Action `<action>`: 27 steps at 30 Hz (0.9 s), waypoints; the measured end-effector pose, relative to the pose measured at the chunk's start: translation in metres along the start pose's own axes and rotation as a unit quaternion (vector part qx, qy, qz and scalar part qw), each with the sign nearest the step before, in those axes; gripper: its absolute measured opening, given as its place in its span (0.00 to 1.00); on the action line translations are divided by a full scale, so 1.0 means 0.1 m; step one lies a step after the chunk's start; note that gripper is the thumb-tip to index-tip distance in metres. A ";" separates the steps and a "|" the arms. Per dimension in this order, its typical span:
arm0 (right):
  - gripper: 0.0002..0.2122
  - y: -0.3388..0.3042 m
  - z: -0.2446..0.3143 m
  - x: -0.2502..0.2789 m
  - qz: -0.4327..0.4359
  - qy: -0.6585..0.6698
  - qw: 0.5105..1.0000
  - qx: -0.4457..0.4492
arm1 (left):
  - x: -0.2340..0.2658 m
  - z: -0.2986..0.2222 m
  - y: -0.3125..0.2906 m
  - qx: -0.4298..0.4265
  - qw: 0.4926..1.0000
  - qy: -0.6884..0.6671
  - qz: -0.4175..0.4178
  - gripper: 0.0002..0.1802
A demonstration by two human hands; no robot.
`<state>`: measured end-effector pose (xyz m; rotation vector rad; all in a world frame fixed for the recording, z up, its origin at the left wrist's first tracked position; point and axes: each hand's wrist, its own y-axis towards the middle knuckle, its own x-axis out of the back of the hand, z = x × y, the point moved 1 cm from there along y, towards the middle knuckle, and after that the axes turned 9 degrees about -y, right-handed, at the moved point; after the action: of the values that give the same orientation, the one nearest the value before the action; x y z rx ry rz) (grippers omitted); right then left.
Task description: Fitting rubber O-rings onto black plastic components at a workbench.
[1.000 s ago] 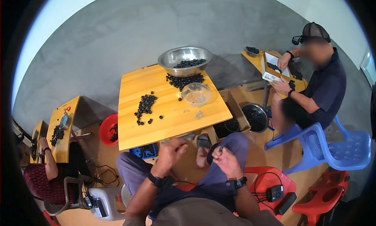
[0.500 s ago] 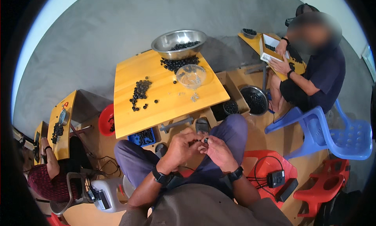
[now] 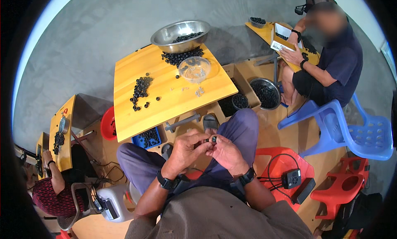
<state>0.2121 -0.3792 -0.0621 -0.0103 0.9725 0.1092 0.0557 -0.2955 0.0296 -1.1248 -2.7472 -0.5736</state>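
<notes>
Above my lap, my two hands meet at the fingertips. My right hand (image 3: 228,156) pinches a small black round part (image 3: 214,139) with a lighter spot in its middle. My left hand (image 3: 185,151) is closed in a pinch right beside it, and a tiny dark bit shows at its fingertips, too small to name. Ahead of me on the yellow table (image 3: 173,102) lie a loose group of black round parts (image 3: 142,86), a clear plastic bowl (image 3: 194,70) and some small clear pieces (image 3: 199,91).
A steel basin (image 3: 180,36) of black parts stands at the table's back. Under the table are a blue tray (image 3: 147,138) and a cardboard box (image 3: 248,84). Co-workers sit left and right. A blue chair (image 3: 335,125) and red stool (image 3: 285,172) stand at right.
My hands have risen slightly, and the black part has turned between the fingers. The whole scene has shifted a little up and left. The right co-worker's head has moved up.
</notes>
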 end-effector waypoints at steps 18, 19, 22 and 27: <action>0.12 0.02 0.05 -0.13 -0.024 -0.011 1.000 -0.007 | 0.06 -0.04 -0.02 0.034 0.999 -0.008 -0.018 0.09; 0.12 0.02 0.05 -0.13 -0.024 -0.011 1.000 -0.007 | 0.06 -0.04 -0.02 0.034 0.999 -0.007 -0.018 0.09; 0.12 0.05 0.03 -0.11 -0.008 -0.004 1.000 0.011 | 0.05 -0.03 -0.02 0.023 0.999 -0.018 -0.021 0.10; 0.12 0.07 0.01 -0.13 0.008 0.000 1.000 0.017 | 0.08 -0.04 -0.04 0.020 0.999 -0.008 -0.030 0.10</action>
<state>0.2046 -0.3739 -0.0503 0.0284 0.9742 0.1065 0.0465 -0.2943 0.0342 -1.0449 -2.8010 -0.5176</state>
